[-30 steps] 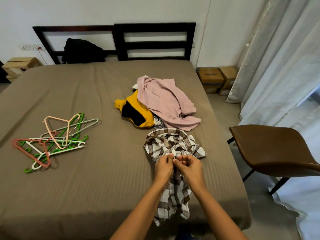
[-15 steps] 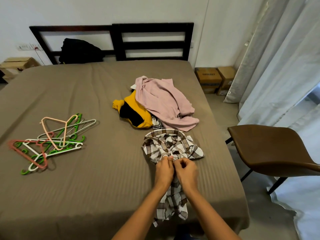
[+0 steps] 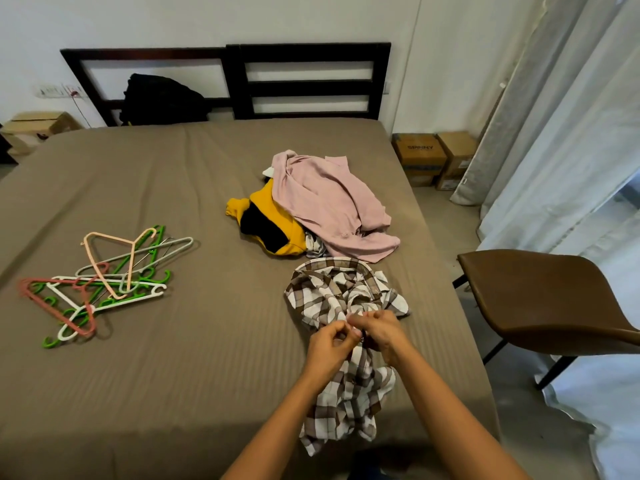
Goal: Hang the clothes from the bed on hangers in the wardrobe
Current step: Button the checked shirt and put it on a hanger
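hands (image 3: 327,344) (image 3: 379,332) on plaid shirt (image 3: 325,296) (on bed (image 3: 173,368))

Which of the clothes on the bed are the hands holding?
The brown-and-white checked shirt. The left hand and right hand pinch it; the pink shirt and yellow top lie farther back, untouched.

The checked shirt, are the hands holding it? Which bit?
Yes. The left hand and the right hand both pinch the checked shirt at its front, below the collar; the rest lies on the bed.
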